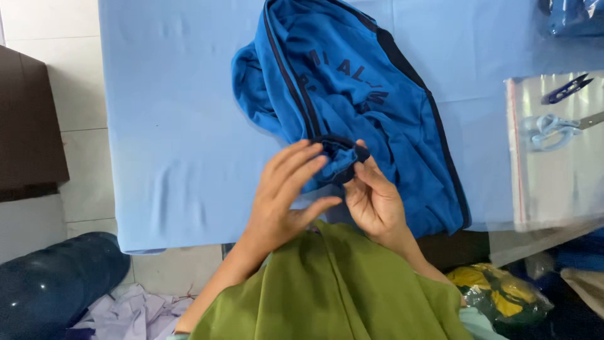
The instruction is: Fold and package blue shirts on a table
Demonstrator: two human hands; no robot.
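A blue garment [352, 94] with dark navy trim and dark lettering lies crumpled on a table covered in light blue cloth [182, 126]. Its dark ribbed cuff [343, 154] is at the near edge, between my two hands. My left hand [283, 195] is spread, fingers resting against the cuff and the blue fabric below it. My right hand [371, 195] pinches the cuff's right side with thumb and fingers. An olive green sleeve or garment [333, 289] covers my lower arms and lap.
A clear plastic bag [553, 157] lies at the table's right, with light blue scissors [553, 129] and a dark thread snip [566, 88] on it. A dark brown cabinet [28, 119] stands left. On the floor lie a dark blue roll [56, 283], pale fabric scraps [138, 311] and a bagged yellow-green item [497, 296].
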